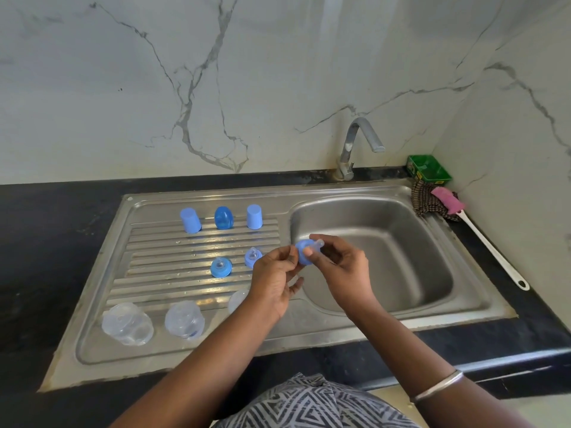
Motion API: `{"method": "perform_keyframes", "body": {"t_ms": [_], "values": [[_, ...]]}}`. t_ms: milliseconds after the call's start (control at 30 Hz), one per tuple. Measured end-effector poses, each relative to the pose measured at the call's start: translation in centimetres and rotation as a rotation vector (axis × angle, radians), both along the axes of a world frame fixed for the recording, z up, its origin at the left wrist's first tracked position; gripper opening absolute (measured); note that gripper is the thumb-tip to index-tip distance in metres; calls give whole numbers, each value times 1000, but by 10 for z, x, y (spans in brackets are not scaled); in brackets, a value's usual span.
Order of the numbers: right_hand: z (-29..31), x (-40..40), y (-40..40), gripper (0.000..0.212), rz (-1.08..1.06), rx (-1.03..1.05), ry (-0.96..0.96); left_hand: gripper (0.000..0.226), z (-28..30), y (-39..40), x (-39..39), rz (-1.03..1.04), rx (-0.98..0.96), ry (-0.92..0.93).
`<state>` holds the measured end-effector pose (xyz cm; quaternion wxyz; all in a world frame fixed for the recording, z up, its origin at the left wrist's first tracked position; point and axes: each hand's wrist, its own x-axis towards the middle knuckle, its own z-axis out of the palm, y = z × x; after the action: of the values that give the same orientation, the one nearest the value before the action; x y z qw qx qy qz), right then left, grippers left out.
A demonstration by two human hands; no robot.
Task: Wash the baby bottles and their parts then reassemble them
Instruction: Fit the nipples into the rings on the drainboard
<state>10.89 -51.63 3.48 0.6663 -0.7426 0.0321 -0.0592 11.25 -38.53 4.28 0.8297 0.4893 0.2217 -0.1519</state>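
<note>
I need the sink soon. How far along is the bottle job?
Three caps, two nipple rings and three clear bottles stand apart on the drainboard, the tap dry. Both the right hand and left hand hold a third nipple ring. No bottle is reassembled yet.

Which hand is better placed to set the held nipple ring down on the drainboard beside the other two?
Probably the left hand: it hovers over the ribbed steel drainboard, near the two blue nipple rings. The right hand, over the basin, has the grip on the blue ring with clear nipple.
</note>
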Motion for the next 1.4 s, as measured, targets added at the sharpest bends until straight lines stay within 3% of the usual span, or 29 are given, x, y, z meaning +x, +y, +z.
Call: {"method": "perform_keyframes", "body": {"t_ms": [100, 200, 300, 467, 667, 933, 1233, 1400], "values": [[-1, 0, -4, 27, -35, -165, -16, 5, 0, 2, -1, -62, -43, 6], [-6, -3, -6, 22, 1, -445, -294, 27, 4, 4, 1, -155, 152, -6], [-13, -9, -5, 23, -14, -535, -493, 34, 5, 4, 3, -143, 256, -68], [-22, -16, 3, 21, -192, -480, -497, 21, 7, -5, -2, 28, 222, -153], [-10, -18, 7, 19, -208, -431, -434, 28, 2, -16, -10, 142, 179, -191], [2, -22, 12, 8, -221, -137, -111, 21, 8, -22, -9, 108, 115, -89], [2, -13, 0, 23, -35, 6, -62, 24, 10, -7, -4, 42, -15, -51], [2, -12, -5, 12, -4, 61, -39, 15, 8, -4, -6, -21, 16, -14]]}}
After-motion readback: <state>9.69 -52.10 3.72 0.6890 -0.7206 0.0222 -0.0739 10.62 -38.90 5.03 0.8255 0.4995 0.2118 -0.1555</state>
